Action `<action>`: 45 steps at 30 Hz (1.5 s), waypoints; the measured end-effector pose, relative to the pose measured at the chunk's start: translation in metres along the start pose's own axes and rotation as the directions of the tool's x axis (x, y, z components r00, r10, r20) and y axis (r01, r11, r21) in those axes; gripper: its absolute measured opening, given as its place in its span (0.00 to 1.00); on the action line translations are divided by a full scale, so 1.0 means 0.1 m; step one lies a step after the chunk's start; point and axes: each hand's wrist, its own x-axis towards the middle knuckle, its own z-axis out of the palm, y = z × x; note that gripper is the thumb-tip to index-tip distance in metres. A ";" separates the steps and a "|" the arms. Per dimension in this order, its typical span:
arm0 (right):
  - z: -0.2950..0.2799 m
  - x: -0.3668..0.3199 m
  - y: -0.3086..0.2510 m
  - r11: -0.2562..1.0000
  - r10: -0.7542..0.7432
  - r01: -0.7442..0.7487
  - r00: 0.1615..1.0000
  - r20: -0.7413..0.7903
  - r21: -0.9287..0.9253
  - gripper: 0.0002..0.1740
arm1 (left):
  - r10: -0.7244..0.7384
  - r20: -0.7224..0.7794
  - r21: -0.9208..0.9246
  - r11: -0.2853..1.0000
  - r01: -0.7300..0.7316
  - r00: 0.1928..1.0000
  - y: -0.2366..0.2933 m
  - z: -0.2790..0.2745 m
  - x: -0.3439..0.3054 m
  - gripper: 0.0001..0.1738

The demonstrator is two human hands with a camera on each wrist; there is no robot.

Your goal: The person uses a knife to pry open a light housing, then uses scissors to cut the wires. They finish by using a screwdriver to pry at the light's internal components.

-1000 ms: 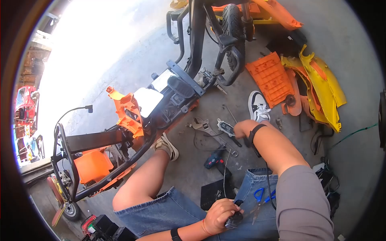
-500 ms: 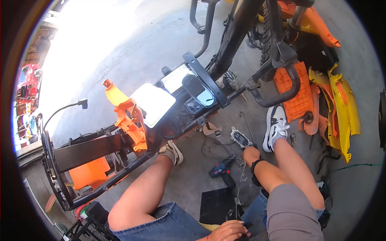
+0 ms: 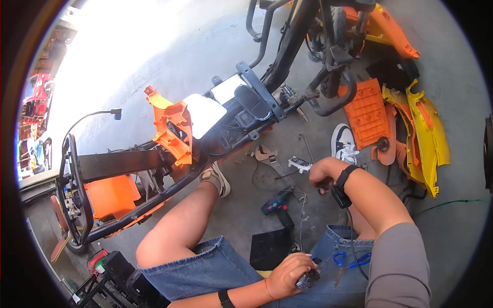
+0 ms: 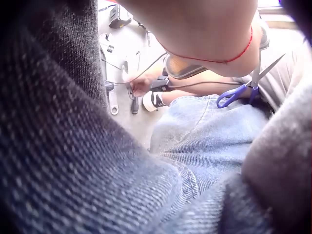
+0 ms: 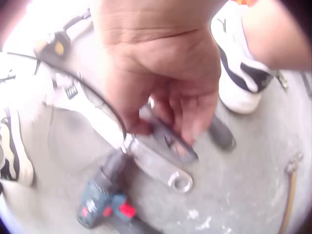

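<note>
In the head view, my right hand (image 3: 325,174) reaches down over the floor and grips a small digital display unit (image 3: 300,164) with a pale rim, now tipped nearly edge-on. The right wrist view shows thumb and fingertips pinching a dark slotted piece (image 5: 176,145); the palm hides the rest. Over the lap, my left hand (image 3: 290,272) holds a glossy black rounded thing (image 3: 308,280), whose kind I cannot tell. A thin cable (image 3: 302,226) runs up from near that hand. Blue-handled scissors (image 3: 351,260) lie on the right thigh.
A large adjustable wrench (image 3: 278,167) and a cordless drill (image 3: 277,203) lie between the feet. The stripped scooter frame (image 3: 226,141) crosses the left and top. Orange panels (image 3: 363,115) and yellow panels (image 3: 432,133) lie at the right. A black flat piece (image 3: 268,249) lies near the lap.
The display unit has turned from face-up to edge-on as my right wrist bends. The head view shifts between frames. My left hand still holds the black thing at the lap.
</note>
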 end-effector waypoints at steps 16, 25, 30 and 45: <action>3.30 -3.59 0.72 0.588 -0.308 0.809 0.246 -0.919 0.019 0.12 | -0.307 -0.067 0.170 0.934 0.314 0.949 0.41 0.17 -0.26 0.32; 3.92 -2.87 0.49 0.839 -0.199 0.499 -0.092 -0.976 -0.218 0.07 | -0.275 -0.015 0.268 0.925 0.268 0.961 0.51 0.16 -0.27 0.33; 3.86 -2.89 0.48 0.852 -0.247 0.454 -0.096 -0.964 -0.263 0.08 | -0.245 -0.015 0.295 0.925 0.238 0.969 0.49 0.16 -0.28 0.32; 3.96 -2.99 0.58 0.892 -0.237 0.375 -0.084 -0.968 -0.251 0.08 | -0.259 -0.022 0.269 0.929 0.255 0.966 0.51 0.16 -0.29 0.32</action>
